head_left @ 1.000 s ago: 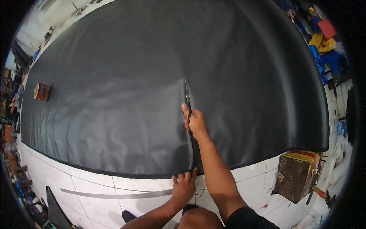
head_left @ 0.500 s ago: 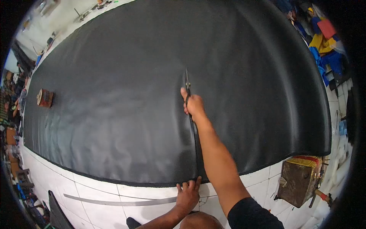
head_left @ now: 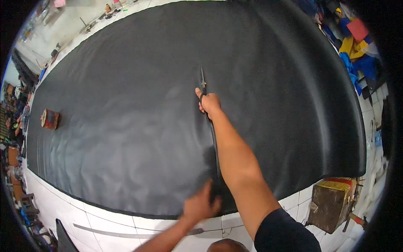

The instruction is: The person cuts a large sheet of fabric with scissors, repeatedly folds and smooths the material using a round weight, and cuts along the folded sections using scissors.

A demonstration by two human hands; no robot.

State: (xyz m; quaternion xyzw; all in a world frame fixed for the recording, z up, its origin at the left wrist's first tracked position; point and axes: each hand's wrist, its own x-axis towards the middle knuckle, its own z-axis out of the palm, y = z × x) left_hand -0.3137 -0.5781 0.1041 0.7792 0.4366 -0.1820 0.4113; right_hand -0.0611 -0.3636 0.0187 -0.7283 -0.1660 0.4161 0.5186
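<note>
A large black sheet [head_left: 126, 105], smooth like leatherette, is spread over the floor. My right hand [head_left: 211, 103] is closed round the handles of a pair of scissors [head_left: 203, 82], whose blades point away from me at the middle of the sheet. A cut line runs from the near edge up to the scissors, partly hidden by my right forearm. My left hand [head_left: 196, 206] is over the sheet's near edge beside the cut. It is blurred by motion, with fingers apart and nothing visible in them.
A rusty round tin [head_left: 50, 119] stands on the sheet's left side. On the white tiled floor [head_left: 105, 219] lies a long grey metal strip [head_left: 126, 235]. A worn box [head_left: 331, 206] is at the lower right, with a hammer [head_left: 357, 218] by it. Coloured cloths [head_left: 357, 46] are piled upper right.
My right hand and the scissors have moved slightly farther up along the sheet. My left hand has lifted from the near edge and moved forward over the sheet.
</note>
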